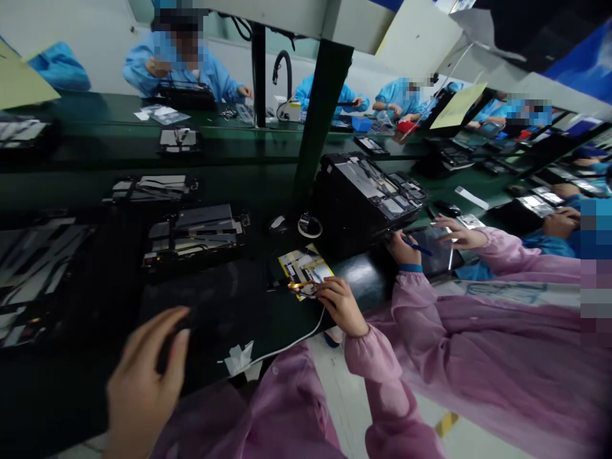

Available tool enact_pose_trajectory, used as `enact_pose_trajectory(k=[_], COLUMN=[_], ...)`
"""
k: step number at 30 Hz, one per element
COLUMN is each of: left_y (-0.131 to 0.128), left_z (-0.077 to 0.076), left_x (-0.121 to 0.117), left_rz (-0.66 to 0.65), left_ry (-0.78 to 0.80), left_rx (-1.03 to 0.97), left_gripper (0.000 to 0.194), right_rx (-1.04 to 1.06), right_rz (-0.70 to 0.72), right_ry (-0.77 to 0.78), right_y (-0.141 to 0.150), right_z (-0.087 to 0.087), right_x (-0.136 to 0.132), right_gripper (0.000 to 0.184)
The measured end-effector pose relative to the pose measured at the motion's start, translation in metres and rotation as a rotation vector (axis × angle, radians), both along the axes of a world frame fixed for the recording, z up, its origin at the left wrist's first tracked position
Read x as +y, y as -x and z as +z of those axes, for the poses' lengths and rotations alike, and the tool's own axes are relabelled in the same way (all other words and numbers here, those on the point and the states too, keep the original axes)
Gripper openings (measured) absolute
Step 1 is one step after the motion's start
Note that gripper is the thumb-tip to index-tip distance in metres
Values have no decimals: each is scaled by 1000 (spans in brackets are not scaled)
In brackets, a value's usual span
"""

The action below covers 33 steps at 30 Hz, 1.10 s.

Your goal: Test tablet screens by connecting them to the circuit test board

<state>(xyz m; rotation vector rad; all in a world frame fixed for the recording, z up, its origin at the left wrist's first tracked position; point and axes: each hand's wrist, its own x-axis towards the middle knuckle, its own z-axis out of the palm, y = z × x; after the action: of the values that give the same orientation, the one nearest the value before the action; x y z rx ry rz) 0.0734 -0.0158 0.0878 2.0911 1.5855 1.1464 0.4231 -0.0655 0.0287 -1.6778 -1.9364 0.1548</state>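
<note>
My left hand (143,376) hovers low over the near edge of a dark mat (210,299), fingers loosely spread and holding nothing I can see. My right hand (340,305) rests on the bench to the right, fingertips pinched on a small orange flex part (300,286) at the edge of a yellow-backed sheet (304,264). Both of my sleeves are pink. A white cable (291,344) runs under my right wrist, with a scrap of white tape (239,358) beside it.
Opened tablet chassis (194,233) lie on the dark belt to the left. A stacked black tray (368,191) and a green post (318,115) stand ahead. To the right, a person in a pink sleeve (449,331) holds a blue pen. Workers in blue sit opposite.
</note>
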Motion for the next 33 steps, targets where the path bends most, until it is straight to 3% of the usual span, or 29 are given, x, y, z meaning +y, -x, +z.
enact_pose_trajectory(k=[2, 5, 9, 18, 27, 30, 33], left_y=[-37, -92, -134, -136, -146, -139, -131], left_z=[6, 1, -11, -17, -31, -25, -7], left_x=[-12, -15, -5, -4, -7, -5, 12], left_rz=[-242, -571, -627, -635, -601, -645, -689], left_ry=[8, 39, 5, 141, 154, 276, 358], left_rx=[-15, 82, 221, 291, 270, 172, 39], left_gripper=[26, 30, 25, 16, 19, 23, 48], right_rx=[24, 53, 77, 18, 2, 87, 323], right_rz=[65, 163, 236, 282, 298, 343, 290], right_ry=[14, 13, 6, -1, 74, 105, 117], right_y=[7, 21, 38, 47, 51, 39, 15], right_z=[8, 26, 46, 40, 36, 43, 50], right_x=[3, 8, 7, 1, -4, -4, 8], right_gripper=[12, 13, 15, 18, 22, 23, 33])
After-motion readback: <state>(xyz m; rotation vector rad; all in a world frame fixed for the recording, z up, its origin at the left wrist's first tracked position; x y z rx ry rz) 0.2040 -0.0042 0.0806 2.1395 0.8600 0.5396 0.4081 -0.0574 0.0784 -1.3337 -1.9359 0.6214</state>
